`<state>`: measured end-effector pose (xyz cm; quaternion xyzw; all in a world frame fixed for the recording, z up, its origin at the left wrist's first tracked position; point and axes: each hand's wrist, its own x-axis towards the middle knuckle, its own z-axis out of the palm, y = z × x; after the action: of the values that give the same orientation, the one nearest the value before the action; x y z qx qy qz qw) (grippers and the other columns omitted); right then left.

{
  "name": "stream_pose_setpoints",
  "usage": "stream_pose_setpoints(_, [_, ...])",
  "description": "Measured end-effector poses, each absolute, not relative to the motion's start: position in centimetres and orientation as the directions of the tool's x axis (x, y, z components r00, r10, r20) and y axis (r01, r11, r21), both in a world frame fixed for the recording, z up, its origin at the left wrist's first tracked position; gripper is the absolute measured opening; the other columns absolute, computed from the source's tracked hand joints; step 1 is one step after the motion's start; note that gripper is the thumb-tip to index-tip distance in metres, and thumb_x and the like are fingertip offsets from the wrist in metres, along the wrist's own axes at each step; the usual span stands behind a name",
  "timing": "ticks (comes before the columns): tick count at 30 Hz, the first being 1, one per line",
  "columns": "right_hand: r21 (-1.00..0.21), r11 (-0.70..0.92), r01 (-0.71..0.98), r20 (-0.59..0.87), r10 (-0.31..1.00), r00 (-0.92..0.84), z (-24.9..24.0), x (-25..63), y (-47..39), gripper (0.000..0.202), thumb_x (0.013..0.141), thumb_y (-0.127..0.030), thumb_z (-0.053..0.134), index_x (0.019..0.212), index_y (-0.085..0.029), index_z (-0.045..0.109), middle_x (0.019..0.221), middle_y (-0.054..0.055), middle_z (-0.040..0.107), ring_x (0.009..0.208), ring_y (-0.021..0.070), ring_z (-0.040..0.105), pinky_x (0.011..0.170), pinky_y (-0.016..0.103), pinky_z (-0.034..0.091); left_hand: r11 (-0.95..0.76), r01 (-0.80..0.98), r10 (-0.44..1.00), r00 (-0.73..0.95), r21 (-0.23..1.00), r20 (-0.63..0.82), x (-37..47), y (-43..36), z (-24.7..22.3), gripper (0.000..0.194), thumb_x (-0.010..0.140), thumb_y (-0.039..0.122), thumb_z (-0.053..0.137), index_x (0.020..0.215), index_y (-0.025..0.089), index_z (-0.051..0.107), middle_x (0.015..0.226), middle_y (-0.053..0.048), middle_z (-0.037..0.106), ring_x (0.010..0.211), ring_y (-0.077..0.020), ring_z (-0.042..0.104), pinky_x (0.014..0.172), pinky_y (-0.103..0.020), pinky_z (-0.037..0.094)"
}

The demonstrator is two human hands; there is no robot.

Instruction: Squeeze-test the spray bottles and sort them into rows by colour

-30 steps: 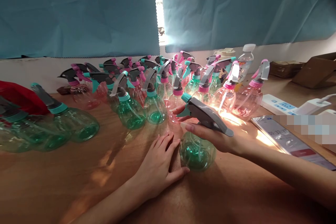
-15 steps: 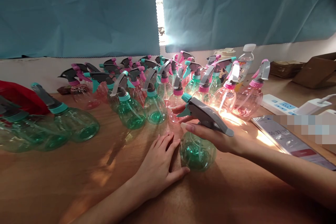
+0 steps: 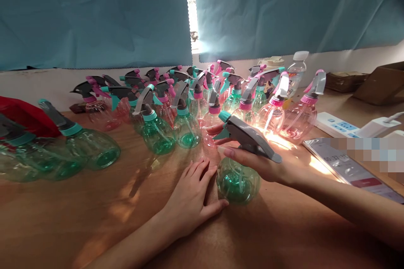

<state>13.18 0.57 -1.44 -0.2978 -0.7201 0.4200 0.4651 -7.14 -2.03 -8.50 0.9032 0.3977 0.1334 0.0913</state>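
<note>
Almost nothing shifts between the earlier frame and this one: the view tips by a trace, while both hands and the green bottle [image 3: 238,183] keep their places. The bottle stands on the worktop [image 3: 151,227], toward the near edge and a little right of the middle. Its grey head [image 3: 246,132] points its teal nozzle toward the back edge and slightly left; the other end slopes down to the right.

The right hand [image 3: 261,167] lies under the head, its grip around the neck with the thumb on the near side and the fingers on the far side, tips apart. The neck is covered, so I cannot tell whether they press on it. The left hand [image 3: 191,199] rests palm down on the worktop, grip apart, fingers slightly spread, thumb tip just beside the bottle's base.

Pink and green sprayers [image 3: 198,107] crowd toward the back edge. More green ones [image 3: 94,151] stand at the left, in front of a red thing [image 3: 31,113]. Toward the right edge lie a phone [image 3: 353,180] and a power strip [image 3: 337,125], with a cardboard box [image 3: 377,84] near the back right corner.
</note>
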Motion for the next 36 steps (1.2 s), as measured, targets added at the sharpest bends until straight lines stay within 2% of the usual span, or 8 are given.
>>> stream_pose_setpoints(5, [-0.901, 0.431, 0.038, 0.382, 0.833, -0.400, -1.3, 13.2, 0.6, 0.034, 0.082, -0.032, 0.065, 0.112, -0.019, 0.057, 0.109, 0.007, 0.064, 0.087, 0.0171, 0.065, 0.083, 0.036, 0.057, -0.664, 0.696, 0.745, 0.649, 0.274, 0.155, -7.1, -2.0, -8.4, 0.070, 0.086, 0.059, 0.057, 0.138, 0.014, 0.044, 0.145, -0.017, 0.042, 0.134, -0.0360, 0.034, 0.109, -0.054, 0.028])
stream_pose_setpoints(13, [-0.884, 0.463, 0.062, 0.403, 0.823, -0.400, -1.1, 13.3, 0.5, 0.028, 0.082, -0.028, 0.064, 0.109, -0.022, 0.057, 0.101, 0.004, 0.065, 0.079, 0.0143, 0.066, 0.074, 0.030, 0.057, -0.668, 0.691, 0.742, 0.648, 0.275, 0.175, -7.1, -2.0, -8.5, 0.069, 0.086, 0.060, 0.057, 0.138, 0.016, 0.044, 0.145, -0.017, 0.042, 0.135, -0.0360, 0.034, 0.110, -0.055, 0.028])
stream_pose_setpoints(18, [-0.875, 0.477, 0.080, 0.412, 0.821, -0.394, -0.9, 13.1, 0.5, 0.024, 0.081, -0.024, 0.062, 0.104, -0.021, 0.057, 0.105, 0.005, 0.065, 0.077, 0.0136, 0.065, 0.072, 0.029, 0.057, -0.655, 0.705, 0.750, 0.651, 0.271, 0.120, -7.0, -2.1, -8.0, 0.069, 0.086, 0.058, 0.058, 0.137, 0.012, 0.045, 0.145, -0.019, 0.042, 0.135, -0.0369, 0.034, 0.110, -0.056, 0.028])
stream_pose_setpoints(23, [-0.810, 0.534, 0.241, 0.411, 0.811, -0.416, 0.1, 13.5, 0.4, 0.008, 0.083, -0.021, 0.057, 0.091, -0.023, 0.057, 0.090, 0.001, 0.065, 0.073, 0.0136, 0.063, 0.066, 0.028, 0.053, -0.650, 0.713, 0.755, 0.646, 0.262, 0.115, -7.0, -2.1, -7.9, 0.070, 0.085, 0.058, 0.060, 0.137, 0.014, 0.044, 0.145, -0.019, 0.042, 0.136, -0.0370, 0.033, 0.110, -0.056, 0.027])
stream_pose_setpoints(27, [-0.742, 0.579, 0.339, 0.414, 0.793, -0.448, 0.6, 14.0, 0.3, 0.004, 0.085, -0.023, 0.057, 0.083, -0.023, 0.054, 0.077, -0.003, 0.060, 0.065, 0.0107, 0.055, 0.057, 0.025, 0.047, -0.652, 0.705, 0.753, 0.646, 0.277, 0.126, -6.9, -2.1, -7.8, 0.068, 0.084, 0.056, 0.062, 0.137, 0.016, 0.044, 0.144, -0.019, 0.044, 0.136, -0.0373, 0.034, 0.109, -0.056, 0.028])
stream_pose_setpoints(32, [-0.746, 0.588, 0.314, 0.428, 0.784, -0.450, -0.4, 14.1, 0.4, 0.011, 0.089, -0.027, 0.055, 0.079, -0.023, 0.050, 0.073, -0.004, 0.053, 0.062, 0.0096, 0.049, 0.053, 0.023, 0.041, -0.648, 0.713, 0.757, 0.643, 0.268, 0.117, -6.9, -2.1, -7.7, 0.068, 0.084, 0.055, 0.062, 0.136, 0.016, 0.045, 0.146, -0.018, 0.042, 0.136, -0.0372, 0.033, 0.110, -0.056, 0.028])
stream_pose_setpoints(36, [-0.750, 0.602, 0.273, 0.464, 0.774, -0.430, -0.6, 14.0, 0.5, 0.007, 0.087, -0.025, 0.055, 0.081, -0.023, 0.053, 0.078, -0.002, 0.056, 0.066, 0.0107, 0.052, 0.058, 0.024, 0.045, -0.643, 0.720, 0.761, 0.640, 0.262, 0.107, -6.9, -2.1, -7.7, 0.067, 0.084, 0.055, 0.062, 0.135, 0.014, 0.046, 0.145, -0.019, 0.042, 0.136, -0.0366, 0.033, 0.110, -0.055, 0.028])
